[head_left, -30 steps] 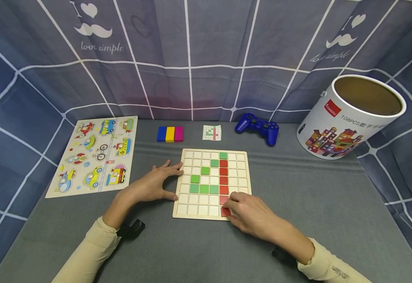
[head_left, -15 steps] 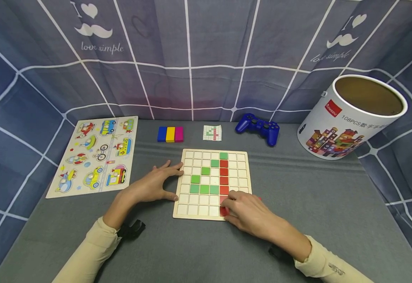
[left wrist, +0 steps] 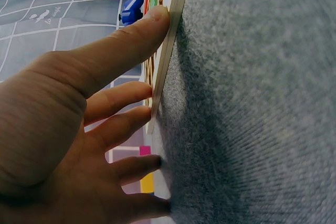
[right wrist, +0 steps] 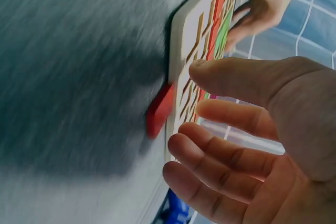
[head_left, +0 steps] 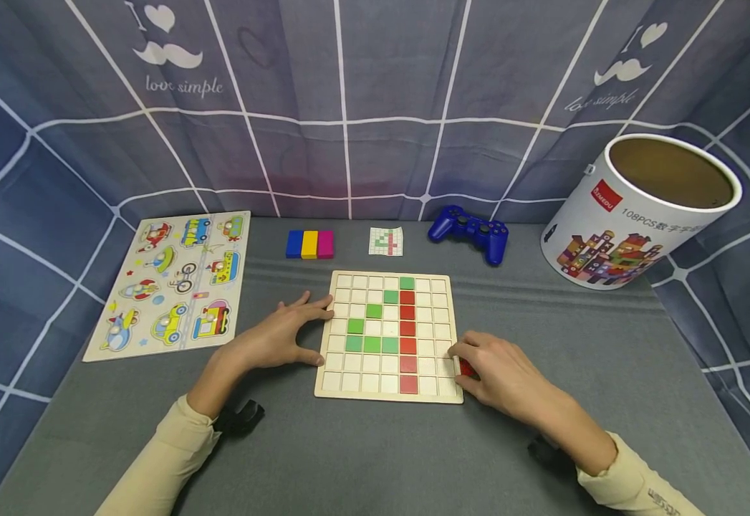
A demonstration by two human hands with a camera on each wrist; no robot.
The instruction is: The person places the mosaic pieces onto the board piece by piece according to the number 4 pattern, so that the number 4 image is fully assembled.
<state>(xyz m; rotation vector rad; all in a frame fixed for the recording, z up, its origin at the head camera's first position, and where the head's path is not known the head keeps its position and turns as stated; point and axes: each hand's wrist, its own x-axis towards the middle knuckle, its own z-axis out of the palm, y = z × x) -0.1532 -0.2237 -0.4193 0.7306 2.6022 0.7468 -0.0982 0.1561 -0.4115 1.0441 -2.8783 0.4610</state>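
A wooden grid board (head_left: 362, 363) lies on the grey cloth. Several green tiles (head_left: 374, 312) form a slanted line and a row in it, and several red tiles (head_left: 407, 328) fill one column. My left hand (head_left: 274, 337) has its fingers spread, with thumb and fingertips touching the board's left edge. My right hand (head_left: 506, 373) hovers at the right edge, fingers loosely bent and apart. Beneath it a loose red tile (right wrist: 160, 109) lies on the cloth against the board's side, partly hidden in the head view. Nothing shows between the right fingers in the right wrist view.
Behind the board lie blue, yellow and magenta blocks (head_left: 309, 244), a small printed grid card (head_left: 385, 242) and a blue game controller (head_left: 469, 234). A vehicle puzzle board (head_left: 171, 287) is at left. A large white tub (head_left: 632, 215) stands at back right.
My right hand has moved right, from the lowest red tile in the column to the board's right edge, uncovering that tile. My left hand stays where it was.
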